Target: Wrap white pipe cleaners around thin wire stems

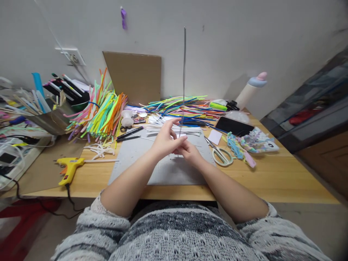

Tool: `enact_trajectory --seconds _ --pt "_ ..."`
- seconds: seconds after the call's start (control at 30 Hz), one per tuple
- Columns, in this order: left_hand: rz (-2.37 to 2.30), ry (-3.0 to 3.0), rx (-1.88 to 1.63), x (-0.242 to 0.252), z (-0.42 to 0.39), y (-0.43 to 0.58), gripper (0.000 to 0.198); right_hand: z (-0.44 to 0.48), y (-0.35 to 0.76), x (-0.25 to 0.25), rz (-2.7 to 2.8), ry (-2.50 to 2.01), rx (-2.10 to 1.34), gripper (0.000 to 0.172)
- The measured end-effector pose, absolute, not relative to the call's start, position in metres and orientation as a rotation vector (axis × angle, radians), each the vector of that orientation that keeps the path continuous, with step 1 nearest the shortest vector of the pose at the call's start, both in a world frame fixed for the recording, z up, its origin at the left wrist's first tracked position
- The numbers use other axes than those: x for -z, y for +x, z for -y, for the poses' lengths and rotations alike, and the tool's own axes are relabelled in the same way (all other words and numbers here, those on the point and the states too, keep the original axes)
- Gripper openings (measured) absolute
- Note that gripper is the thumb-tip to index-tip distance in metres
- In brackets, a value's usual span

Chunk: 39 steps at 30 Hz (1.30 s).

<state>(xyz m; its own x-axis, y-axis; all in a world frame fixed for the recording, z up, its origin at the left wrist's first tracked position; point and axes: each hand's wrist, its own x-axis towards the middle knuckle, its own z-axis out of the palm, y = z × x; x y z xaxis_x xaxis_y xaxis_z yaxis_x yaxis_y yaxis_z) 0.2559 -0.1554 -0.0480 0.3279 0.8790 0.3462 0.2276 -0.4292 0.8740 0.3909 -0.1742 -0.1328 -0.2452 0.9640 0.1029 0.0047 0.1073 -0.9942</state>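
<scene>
The right hand (pixel 190 152), fingertips partly hidden, pinches wires (pixel 185 43) too fine to count; the left hand (pixel 164 140) spreads thumb from forefinger; one glue gun (pixel 71 169) lies left.

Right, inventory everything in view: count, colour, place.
table: one, tan, across centre
mat: one, grey, on table
wires: count unclear, grey, upright above mat
pipe cleaners: many, multicoloured, left bundle, rear pile
glue gun: one, yellow, left
pale-handled scissors: one pair, right of mat
pen-shaped tools: two, black, mat's left edge
smartphone: one, black, right rear
markers: several, mixed, left rear
cardboard sheet: one, brown, against wall
bottle-shaped item: one, mostly white, right rear
small clutter: uncounted, mixed, rear
left hand: one, at wires
right hand: one, at wires
</scene>
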Motion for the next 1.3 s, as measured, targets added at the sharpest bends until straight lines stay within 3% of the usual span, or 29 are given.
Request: enact_trajectory --seconds 0.13,0.43,0.73,0.9,1.0,1.07,1.17,1.27,1.3 --pt "-1.131 1.887 -0.864 0.031 0.144 0.26 0.009 0.177 0.388 0.13 1.478 -1.054 -1.258 0.025" --pt "-1.05 1.53 -1.358 -0.047 0.16 0.207 0.019 0.199 0.414 0.081 1.939 -1.388 -0.66 0.015" --pt "-0.946 1.272 -1.594 -0.042 0.177 0.147 0.007 0.248 0.45 0.069 2.046 -1.671 -0.355 0.031" --pt "-0.992 1.134 -1.845 -0.033 0.171 0.112 0.005 0.26 0.463 0.077 1.996 -1.76 -0.47 0.021" --pt "-1.415 1.247 -2.001 -0.02 0.154 0.086 0.025 0.261 0.469 0.077 1.804 -1.679 -0.767 0.012" --pt "-1.885 1.516 -1.792 -0.006 0.142 0.079 0.047 0.255 0.467 0.077 1.597 -1.512 -1.044 0.013" --pt "-2.258 1.976 -1.31 0.017 0.137 0.098 0.063 0.238 0.451 0.077 1.335 -1.226 -1.327 0.024" --pt "-1.875 2.209 -1.088 0.034 0.149 0.148 0.07 0.214 0.425 0.078 1.233 -1.063 -1.396 0.029" --pt "-1.628 2.252 -1.066 0.038 0.155 0.167 0.064 0.206 0.416 0.079 1.216 -1.015 -1.426 0.031"
